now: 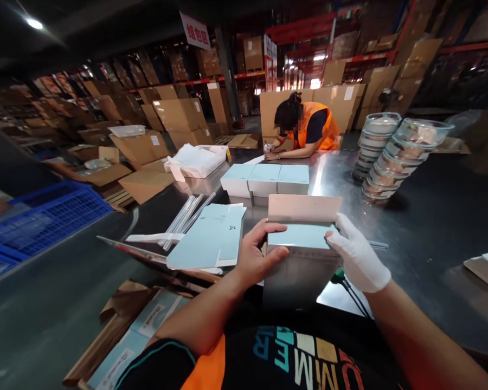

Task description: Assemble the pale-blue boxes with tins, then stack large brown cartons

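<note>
A light-blue and white carton (296,236) stands close to my body, its far flap (304,208) raised. The bare fingers of my left hand (257,252) grip its left side, thumb on the near edge. Around the right edge closes my right hand (361,259), in a white glove with bare fingertips showing. What lies inside the carton is hidden. Left of it are flat light-blue sheets (207,235), one with handwriting. Beyond the carton, several closed light-blue boxes (264,176) stand in a row. A green-topped object (339,273) lies below my right hand.
Clear strips (187,216) lie left on the dark table (423,244). Stacked round containers (394,162) stand at right, a white basket (201,161) at back left. A co-worker in an orange vest (319,122) leans over the far end. Blue crates (44,216) are far left.
</note>
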